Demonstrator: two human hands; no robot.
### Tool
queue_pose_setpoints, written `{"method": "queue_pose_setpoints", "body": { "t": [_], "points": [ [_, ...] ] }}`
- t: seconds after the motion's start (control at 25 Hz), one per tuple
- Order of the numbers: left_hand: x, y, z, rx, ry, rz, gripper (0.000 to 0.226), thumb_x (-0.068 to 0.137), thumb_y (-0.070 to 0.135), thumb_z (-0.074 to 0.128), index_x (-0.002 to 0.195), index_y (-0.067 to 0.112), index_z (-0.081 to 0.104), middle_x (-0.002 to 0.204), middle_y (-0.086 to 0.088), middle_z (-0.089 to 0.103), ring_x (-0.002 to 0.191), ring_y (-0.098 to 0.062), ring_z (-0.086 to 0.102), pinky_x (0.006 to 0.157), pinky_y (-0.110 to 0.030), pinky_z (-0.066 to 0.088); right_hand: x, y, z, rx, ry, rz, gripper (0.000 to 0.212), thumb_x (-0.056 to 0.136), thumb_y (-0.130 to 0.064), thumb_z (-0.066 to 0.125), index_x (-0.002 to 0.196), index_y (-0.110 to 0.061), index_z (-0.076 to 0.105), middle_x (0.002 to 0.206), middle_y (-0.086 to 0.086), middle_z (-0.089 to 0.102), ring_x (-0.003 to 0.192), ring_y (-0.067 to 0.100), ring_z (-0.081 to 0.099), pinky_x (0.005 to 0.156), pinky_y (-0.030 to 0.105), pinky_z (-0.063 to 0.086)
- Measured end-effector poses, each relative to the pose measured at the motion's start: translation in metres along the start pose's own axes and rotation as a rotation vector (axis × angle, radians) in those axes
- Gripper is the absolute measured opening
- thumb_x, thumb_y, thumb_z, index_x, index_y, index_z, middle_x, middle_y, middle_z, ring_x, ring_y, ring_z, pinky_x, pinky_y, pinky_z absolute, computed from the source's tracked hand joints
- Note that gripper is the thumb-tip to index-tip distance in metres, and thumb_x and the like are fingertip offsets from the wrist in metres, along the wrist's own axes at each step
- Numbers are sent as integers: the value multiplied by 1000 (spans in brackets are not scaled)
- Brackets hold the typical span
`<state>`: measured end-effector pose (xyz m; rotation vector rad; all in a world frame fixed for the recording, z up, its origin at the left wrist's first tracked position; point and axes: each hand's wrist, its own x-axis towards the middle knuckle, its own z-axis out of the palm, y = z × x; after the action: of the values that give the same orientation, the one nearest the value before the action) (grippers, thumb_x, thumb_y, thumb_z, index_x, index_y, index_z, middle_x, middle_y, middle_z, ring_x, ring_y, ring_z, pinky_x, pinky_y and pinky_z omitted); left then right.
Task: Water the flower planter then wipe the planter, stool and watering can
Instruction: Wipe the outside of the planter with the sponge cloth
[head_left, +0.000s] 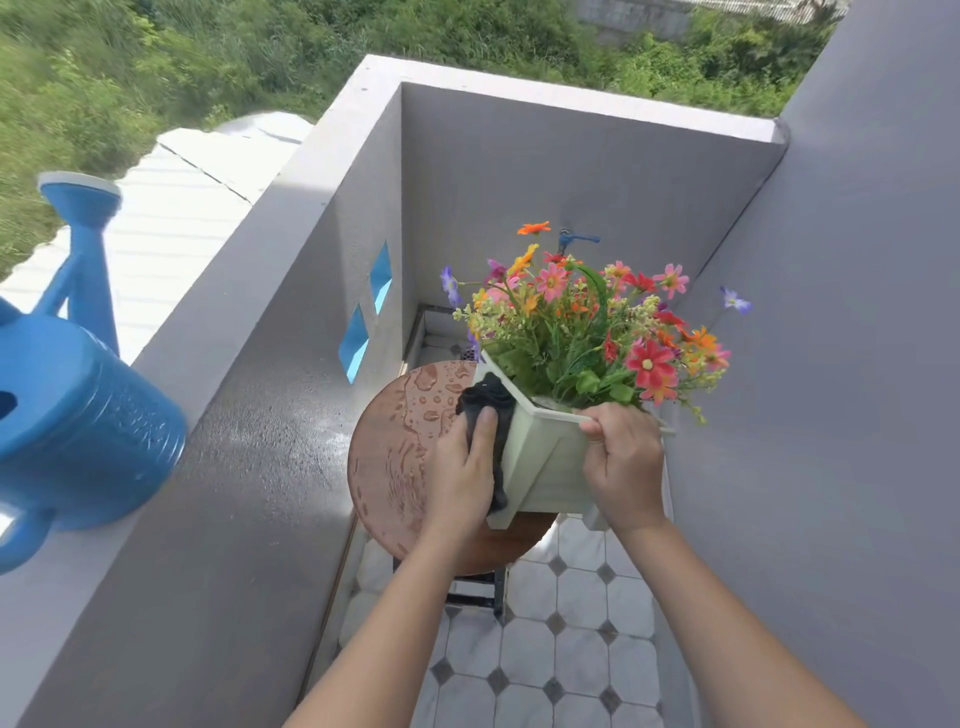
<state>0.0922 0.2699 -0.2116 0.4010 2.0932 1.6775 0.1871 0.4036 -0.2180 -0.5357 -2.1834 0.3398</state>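
A cream planter full of colourful flowers stands on a round brown stool whose top is wet with droplets. My left hand presses a dark cloth against the planter's left side. My right hand grips the planter's near rim. The blue watering can stands on the parapet ledge at the far left, apart from both hands.
A grey parapet wall runs along the left, with a grey wall close on the right. Tiled floor lies below the stool. A blue tap sits on the back wall. Greenery lies beyond the ledge.
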Motion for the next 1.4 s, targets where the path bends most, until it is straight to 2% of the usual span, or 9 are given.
{"method": "queue_pose_setpoints", "body": {
  "t": [0.2,0.32,0.4,0.48,0.72,0.84,1.04,1.2,1.4],
  "points": [
    [37,1,5,43,135,-72,36,101,27,35,113,1,58,111,-17,62,102,-23,54,79,-26,33,-11,-8,-4,9,-24,-75,42,100,-31,28,74,-13,55,65,5,64,68,14,44,67,26,29],
    [72,-1,-3,18,36,-308,42,100,30,33,107,-4,58,77,-11,60,92,-30,54,76,-29,38,-13,-11,-5,22,-33,-83,44,100,-31,28,73,-11,56,65,5,65,68,15,46,67,26,30],
    [85,5,-13,-147,-59,-404,39,98,19,40,70,1,59,50,-4,51,76,-37,58,59,-26,38,-14,-12,-5,24,-37,-91,46,100,-31,28,72,-10,58,65,5,65,66,18,49,67,27,31],
    [79,13,-24,-229,-83,-428,47,91,25,51,45,16,53,40,-1,45,45,-24,53,43,-22,35,-14,-12,-6,50,-48,-105,43,100,-31,28,74,-12,56,66,5,65,67,17,48,68,26,31],
    [69,30,-55,-181,-23,-428,28,95,10,43,68,13,49,29,9,50,24,-3,46,31,-12,38,-7,-23,6,194,-124,-111,51,100,-33,27,76,-5,62,69,9,65,72,15,44,69,22,27],
    [74,30,-69,-148,45,-448,15,86,19,59,75,9,59,47,-1,58,33,-8,52,35,-14,37,-6,-26,13,233,-155,-128,54,100,-32,25,79,-1,65,72,10,65,75,15,45,70,23,31],
    [66,34,-70,-18,100,-446,34,59,45,71,75,17,62,90,-9,64,72,-22,61,56,-26,43,-6,-3,7,305,-243,-27,39,99,-34,21,97,-15,56,88,13,67,89,15,51,83,15,37],
    [57,40,-56,166,175,-398,50,58,51,62,86,10,65,98,-12,65,89,-31,62,76,-37,50,-11,13,-7,286,-321,93,39,99,-41,20,107,-23,53,104,9,64,102,3,49,92,8,36],
    [44,41,-47,296,216,-356,46,72,52,57,78,7,57,87,-14,61,74,-31,53,68,-34,45,-16,-12,-23,310,-196,337,33,98,-26,33,124,-18,53,125,-9,51,121,1,42,104,13,32]
  ]
}}
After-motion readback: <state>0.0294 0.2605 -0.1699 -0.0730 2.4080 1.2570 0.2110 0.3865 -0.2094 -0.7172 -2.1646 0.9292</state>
